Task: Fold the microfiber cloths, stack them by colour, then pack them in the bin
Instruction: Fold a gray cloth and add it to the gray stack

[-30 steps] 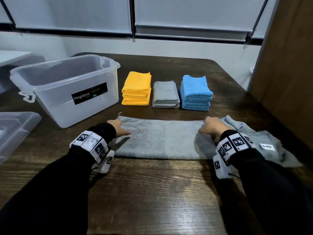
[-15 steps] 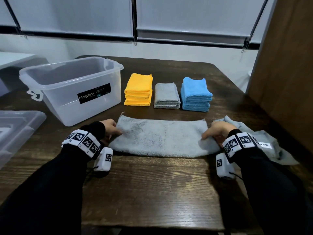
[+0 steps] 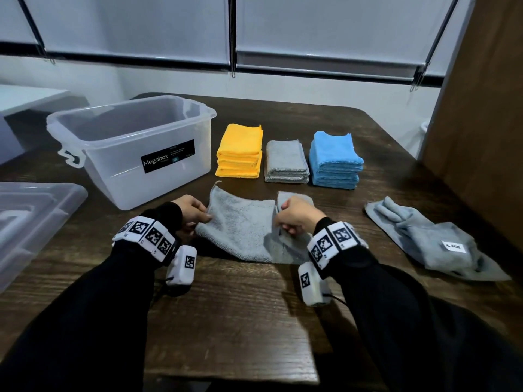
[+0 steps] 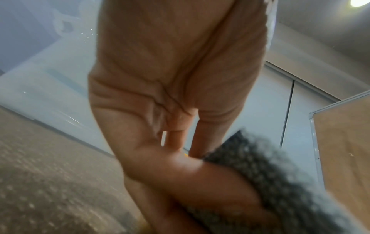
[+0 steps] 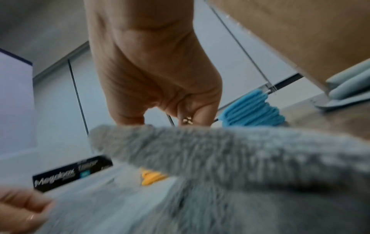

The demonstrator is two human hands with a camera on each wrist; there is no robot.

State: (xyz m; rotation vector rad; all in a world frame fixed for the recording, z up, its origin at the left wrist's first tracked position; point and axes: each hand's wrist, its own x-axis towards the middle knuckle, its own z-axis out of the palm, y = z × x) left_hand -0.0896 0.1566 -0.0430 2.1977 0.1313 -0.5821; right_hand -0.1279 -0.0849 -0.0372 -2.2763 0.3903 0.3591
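Observation:
A grey microfiber cloth (image 3: pixel 240 230) lies on the dark wooden table (image 3: pixel 240 301) in front of me, its right end lifted. My left hand (image 3: pixel 195 212) pinches its left edge (image 4: pixel 260 182). My right hand (image 3: pixel 294 215) grips the raised right end (image 5: pixel 220 147) and carries it over toward the left. Behind stand three folded stacks: yellow (image 3: pixel 240 154), grey (image 3: pixel 286 162) and blue (image 3: pixel 334 159). A clear plastic bin (image 3: pixel 133 148) with a black label stands at the left, with no cloths in it.
Another grey cloth (image 3: pixel 433 241) with a white tag lies crumpled at the right. The bin's clear lid (image 3: pixel 31 222) rests at the left edge of the table. A brown panel (image 3: pixel 481 123) rises along the right side.
The cloth lay flat as a long strip under both hands. My right hand has now lifted its right end and swung it leftward; the left hand has taken hold of the left edge.

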